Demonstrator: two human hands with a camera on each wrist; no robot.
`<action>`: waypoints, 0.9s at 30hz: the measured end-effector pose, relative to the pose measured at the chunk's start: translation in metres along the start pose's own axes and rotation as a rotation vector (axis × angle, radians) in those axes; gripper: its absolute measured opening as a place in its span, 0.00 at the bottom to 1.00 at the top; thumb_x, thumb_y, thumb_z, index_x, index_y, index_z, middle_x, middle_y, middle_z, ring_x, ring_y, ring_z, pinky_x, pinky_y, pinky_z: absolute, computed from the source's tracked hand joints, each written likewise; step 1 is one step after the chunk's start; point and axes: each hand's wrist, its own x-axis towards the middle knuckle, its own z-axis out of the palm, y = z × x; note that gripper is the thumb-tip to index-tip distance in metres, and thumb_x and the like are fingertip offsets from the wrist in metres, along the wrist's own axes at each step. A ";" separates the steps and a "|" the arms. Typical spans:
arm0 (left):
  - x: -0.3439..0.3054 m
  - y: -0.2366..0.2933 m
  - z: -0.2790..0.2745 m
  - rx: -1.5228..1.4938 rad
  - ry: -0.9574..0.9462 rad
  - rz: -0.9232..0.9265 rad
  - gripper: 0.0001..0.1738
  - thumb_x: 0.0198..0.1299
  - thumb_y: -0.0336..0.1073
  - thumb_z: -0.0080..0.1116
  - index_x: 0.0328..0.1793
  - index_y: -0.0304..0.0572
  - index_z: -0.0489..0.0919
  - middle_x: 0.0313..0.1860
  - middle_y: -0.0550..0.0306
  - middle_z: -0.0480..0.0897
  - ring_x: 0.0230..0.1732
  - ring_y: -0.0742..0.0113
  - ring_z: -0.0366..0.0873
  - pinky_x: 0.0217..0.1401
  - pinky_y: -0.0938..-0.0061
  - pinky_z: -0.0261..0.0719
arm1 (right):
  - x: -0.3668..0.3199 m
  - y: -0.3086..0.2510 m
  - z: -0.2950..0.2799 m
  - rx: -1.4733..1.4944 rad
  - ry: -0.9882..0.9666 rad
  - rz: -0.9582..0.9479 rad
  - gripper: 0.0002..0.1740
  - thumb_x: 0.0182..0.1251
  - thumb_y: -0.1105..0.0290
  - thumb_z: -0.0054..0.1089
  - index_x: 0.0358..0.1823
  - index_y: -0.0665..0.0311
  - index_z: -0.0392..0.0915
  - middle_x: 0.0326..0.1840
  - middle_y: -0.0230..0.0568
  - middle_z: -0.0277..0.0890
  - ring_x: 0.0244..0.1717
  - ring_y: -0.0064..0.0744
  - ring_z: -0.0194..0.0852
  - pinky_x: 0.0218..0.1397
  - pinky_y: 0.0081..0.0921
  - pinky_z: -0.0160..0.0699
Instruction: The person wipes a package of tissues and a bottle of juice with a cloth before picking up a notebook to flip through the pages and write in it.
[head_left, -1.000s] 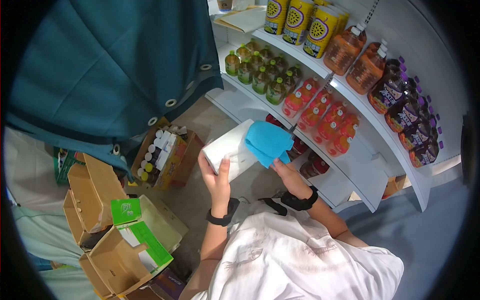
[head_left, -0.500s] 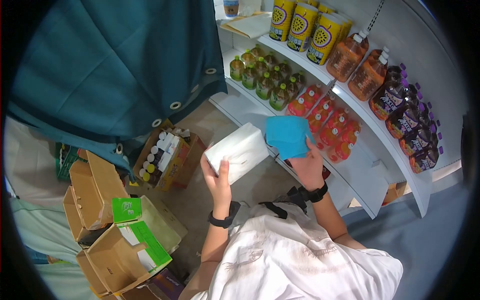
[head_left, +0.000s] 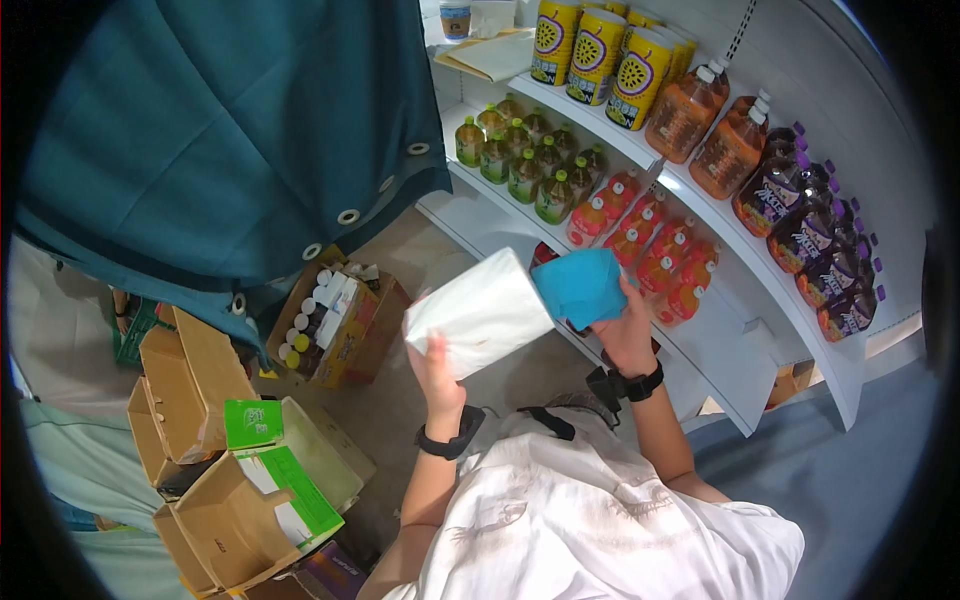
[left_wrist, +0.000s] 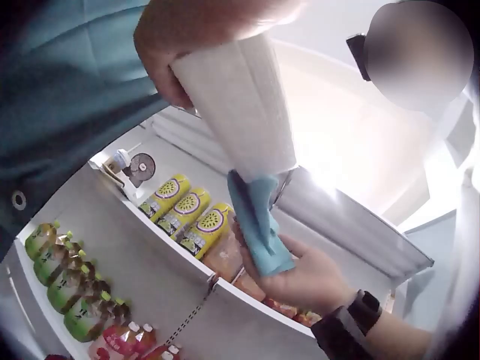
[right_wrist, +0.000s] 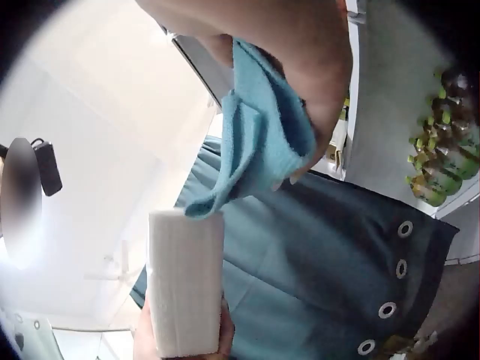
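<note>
My left hand (head_left: 437, 378) grips a white, block-shaped pack (head_left: 482, 312) by its near left end, thumb laid over the face. It looks like a pack of paper tissues, with fine layers along its side in the right wrist view. A folded blue cloth (head_left: 580, 287) is held in my right hand (head_left: 630, 335), fingers and thumb around its right side. One edge of the cloth meets the pack's right end (right_wrist: 187, 277). In the left wrist view the cloth (left_wrist: 259, 225) hangs in folds just below the pack, over the right palm (left_wrist: 300, 281).
Ahead and right are shelves with yellow cans (head_left: 640, 80), green-capped bottles (head_left: 523, 175), red-labelled bottles (head_left: 665, 265), orange bottles (head_left: 728, 150) and dark purple-capped bottles (head_left: 800, 230). A teal curtain (head_left: 230, 130) hangs at left. Open cardboard boxes (head_left: 230, 520) and a bottle carton (head_left: 330, 325) stand below it.
The right hand first drew the blue cloth off the white pack to the right, then brought it back against the pack's end. The left hand has tilted the pack slightly.
</note>
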 end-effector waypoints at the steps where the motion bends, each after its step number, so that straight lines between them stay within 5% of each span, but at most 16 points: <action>1: -0.001 -0.001 0.001 0.017 -0.015 -0.017 0.33 0.66 0.46 0.51 0.69 0.32 0.60 0.65 0.47 0.67 0.66 0.60 0.64 0.69 0.66 0.60 | -0.002 0.003 0.003 -0.013 -0.016 0.016 0.28 0.71 0.57 0.49 0.67 0.62 0.60 0.68 0.42 0.63 0.66 0.40 0.64 0.68 0.41 0.62; 4: 0.000 -0.001 0.014 0.117 -0.096 -0.021 0.32 0.66 0.45 0.52 0.69 0.32 0.59 0.62 0.49 0.68 0.63 0.62 0.65 0.67 0.68 0.61 | -0.003 0.020 0.000 -0.147 -0.139 0.066 0.28 0.71 0.56 0.49 0.67 0.63 0.60 0.68 0.41 0.63 0.67 0.39 0.63 0.69 0.39 0.61; 7: -0.001 -0.004 0.020 0.207 -0.115 -0.038 0.32 0.66 0.43 0.53 0.69 0.32 0.57 0.60 0.50 0.68 0.61 0.65 0.65 0.66 0.70 0.60 | -0.005 0.030 0.013 -0.267 -0.029 -0.048 0.28 0.71 0.58 0.51 0.68 0.63 0.62 0.70 0.38 0.60 0.69 0.36 0.58 0.70 0.32 0.56; 10: -0.003 -0.006 0.029 0.280 -0.119 -0.037 0.28 0.67 0.42 0.54 0.63 0.33 0.58 0.57 0.49 0.68 0.59 0.66 0.64 0.65 0.72 0.59 | -0.002 0.042 0.028 -0.665 -0.120 -0.357 0.28 0.71 0.63 0.50 0.70 0.63 0.59 0.75 0.43 0.53 0.74 0.43 0.50 0.73 0.35 0.50; 14: -0.006 -0.012 0.033 0.245 -0.053 -0.055 0.27 0.69 0.44 0.49 0.66 0.37 0.57 0.62 0.48 0.64 0.63 0.64 0.61 0.67 0.70 0.57 | -0.007 0.059 0.043 -1.605 -0.200 -0.932 0.30 0.69 0.66 0.46 0.72 0.62 0.57 0.79 0.51 0.41 0.78 0.57 0.35 0.75 0.50 0.40; 17: -0.005 -0.014 0.028 0.255 -0.059 -0.052 0.27 0.71 0.48 0.42 0.69 0.43 0.57 0.66 0.52 0.62 0.66 0.62 0.59 0.70 0.69 0.56 | -0.025 0.069 0.066 -1.700 -0.498 -0.751 0.30 0.67 0.66 0.47 0.72 0.61 0.58 0.78 0.49 0.43 0.78 0.56 0.36 0.74 0.52 0.39; 20: -0.001 -0.024 0.016 0.423 -0.100 0.051 0.25 0.73 0.49 0.37 0.69 0.43 0.57 0.65 0.54 0.62 0.67 0.61 0.59 0.70 0.68 0.55 | -0.032 0.076 0.075 -1.754 -0.625 -0.790 0.32 0.64 0.67 0.50 0.71 0.58 0.60 0.78 0.44 0.46 0.78 0.52 0.38 0.73 0.53 0.43; 22: 0.000 -0.015 0.020 0.249 -0.022 -0.066 0.27 0.72 0.52 0.37 0.69 0.44 0.57 0.64 0.54 0.63 0.66 0.63 0.61 0.69 0.69 0.58 | -0.032 0.072 0.080 -1.779 -0.707 -0.777 0.33 0.61 0.70 0.52 0.70 0.57 0.61 0.78 0.41 0.48 0.78 0.51 0.40 0.73 0.52 0.45; 26: 0.011 -0.013 0.004 0.139 0.058 -0.132 0.28 0.72 0.56 0.35 0.68 0.44 0.59 0.61 0.56 0.67 0.63 0.63 0.65 0.66 0.70 0.62 | -0.011 0.059 0.068 -1.914 -0.397 -0.868 0.31 0.63 0.71 0.50 0.70 0.60 0.60 0.77 0.43 0.50 0.77 0.48 0.44 0.74 0.45 0.45; 27: 0.014 -0.008 0.002 0.099 0.048 -0.149 0.29 0.72 0.56 0.35 0.68 0.44 0.59 0.61 0.55 0.66 0.63 0.64 0.65 0.66 0.70 0.62 | -0.005 0.059 0.060 -1.639 -0.371 -0.757 0.30 0.66 0.69 0.49 0.70 0.61 0.60 0.76 0.43 0.51 0.77 0.45 0.44 0.74 0.43 0.46</action>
